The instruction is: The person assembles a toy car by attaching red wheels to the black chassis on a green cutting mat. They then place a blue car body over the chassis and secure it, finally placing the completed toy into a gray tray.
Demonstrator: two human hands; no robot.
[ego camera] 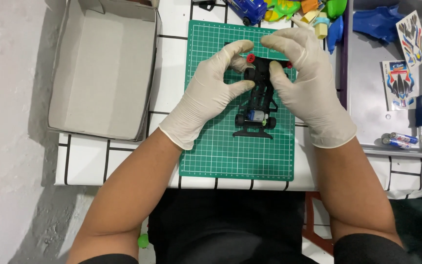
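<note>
A black toy car chassis [261,100] with red rollers at its front and a small silver motor at its rear lies lengthwise over the green cutting mat [230,151]. Both of my hands wear pale latex gloves. My left hand [211,93] pinches the chassis on its left side near the front, thumb and forefinger closed on it. My right hand [308,88] grips the chassis from the right, fingers curled over the front end by the red rollers.
An open cardboard box [98,73] stands at the left. A grey metal tray [391,88] at the right holds sticker sheets, a blue screwdriver [421,115], two batteries [399,140] and a blue shell. Coloured toy parts [299,10] lie behind the mat.
</note>
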